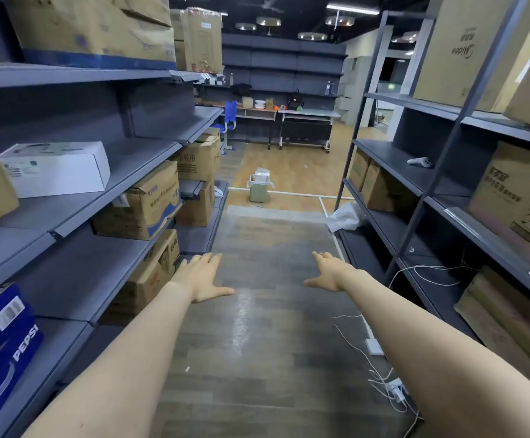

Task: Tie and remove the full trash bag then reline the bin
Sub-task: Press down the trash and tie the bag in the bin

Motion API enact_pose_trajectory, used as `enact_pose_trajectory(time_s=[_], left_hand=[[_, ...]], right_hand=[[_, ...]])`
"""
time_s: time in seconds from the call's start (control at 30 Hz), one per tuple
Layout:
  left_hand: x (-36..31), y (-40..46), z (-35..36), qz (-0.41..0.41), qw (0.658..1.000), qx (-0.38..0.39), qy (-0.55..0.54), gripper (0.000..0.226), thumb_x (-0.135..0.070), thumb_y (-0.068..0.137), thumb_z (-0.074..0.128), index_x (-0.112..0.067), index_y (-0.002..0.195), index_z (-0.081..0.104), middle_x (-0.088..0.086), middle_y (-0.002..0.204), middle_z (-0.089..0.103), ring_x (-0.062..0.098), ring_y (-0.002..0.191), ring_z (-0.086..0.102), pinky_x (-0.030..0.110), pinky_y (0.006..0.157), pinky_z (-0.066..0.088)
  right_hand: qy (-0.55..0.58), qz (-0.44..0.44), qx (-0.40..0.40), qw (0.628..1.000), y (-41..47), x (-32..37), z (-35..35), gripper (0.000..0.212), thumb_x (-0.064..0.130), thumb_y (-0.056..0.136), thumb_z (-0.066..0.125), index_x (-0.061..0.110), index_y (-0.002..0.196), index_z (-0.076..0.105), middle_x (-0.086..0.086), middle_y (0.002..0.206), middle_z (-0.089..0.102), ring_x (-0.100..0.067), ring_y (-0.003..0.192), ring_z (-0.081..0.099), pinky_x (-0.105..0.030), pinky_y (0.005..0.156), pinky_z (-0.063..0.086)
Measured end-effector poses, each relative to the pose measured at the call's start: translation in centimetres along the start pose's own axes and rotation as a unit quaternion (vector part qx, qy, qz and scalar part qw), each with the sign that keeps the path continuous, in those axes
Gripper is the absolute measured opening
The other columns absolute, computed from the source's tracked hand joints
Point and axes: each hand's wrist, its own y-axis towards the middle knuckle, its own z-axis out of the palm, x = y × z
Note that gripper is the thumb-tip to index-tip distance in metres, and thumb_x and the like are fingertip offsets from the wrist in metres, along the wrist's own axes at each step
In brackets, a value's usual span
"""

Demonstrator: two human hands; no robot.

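While both hands (flat, empty) reach forward — bin [259, 188] seemingly full.

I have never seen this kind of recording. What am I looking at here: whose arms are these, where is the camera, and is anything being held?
There is no machine here. The single picture comes from a wide-angle camera worn on a person's head, looking forward and down, so the two bare arms reaching out from the bottom are that person's own. The left hand and right hand are both open with fingers spread, and neither has a grip on anything.

The person stands in an aisle between grey shelves loaded with cardboard boxes. Ahead, on the floor beyond the aisle, stands a small green bin lined with a white bag that looks full. It is well out of reach. A crumpled white bag or sheet lies at the foot of the right shelf, and white cables trail on the floor.
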Motion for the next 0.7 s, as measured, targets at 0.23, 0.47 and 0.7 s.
enact_pose_trajectory(time_s=[0.23,0.47,0.7], left_hand=[[1.9,5.3,-0.7,0.016,1.0,-0.001,0.014,0.094,-0.065,0.082,0.049,-0.011,0.149,0.01,0.01,0.154,0.021,0.027,0.14,0.023,0.047,0.114,0.023],[2.9,13.6,-1.1,0.023,0.999,0.007,0.024,0.093,-0.063,0.083,0.049,-0.011,0.149,0.011,0.01,0.153,0.023,0.028,0.139,0.024,0.048,0.114,0.022],[2.9,25.8,-2.1,0.016,1.0,0.01,0.015,0.093,-0.065,0.082,0.049,-0.012,0.149,0.012,0.008,0.154,0.023,0.027,0.14,0.024,0.049,0.113,0.02]], right_hand=[[0.004,0.004,0.013,1.0,5.3,1.0,-1.0,0.086,0.047,0.09,0.052,0.013,0.151,0.002,-0.005,0.158,0.009,-0.027,0.143,0.021,-0.041,0.113,0.029],[0.004,-0.001,0.017,1.0,13.8,-0.5,-3.1,0.086,0.048,0.089,0.053,0.013,0.151,0.003,-0.006,0.157,0.01,-0.028,0.141,0.024,-0.042,0.112,0.03],[0.003,-0.005,0.003,1.0,25.2,-2.8,-7.4,0.083,0.047,0.089,0.054,0.013,0.15,0.008,-0.007,0.156,0.015,-0.029,0.14,0.027,-0.043,0.111,0.031]])
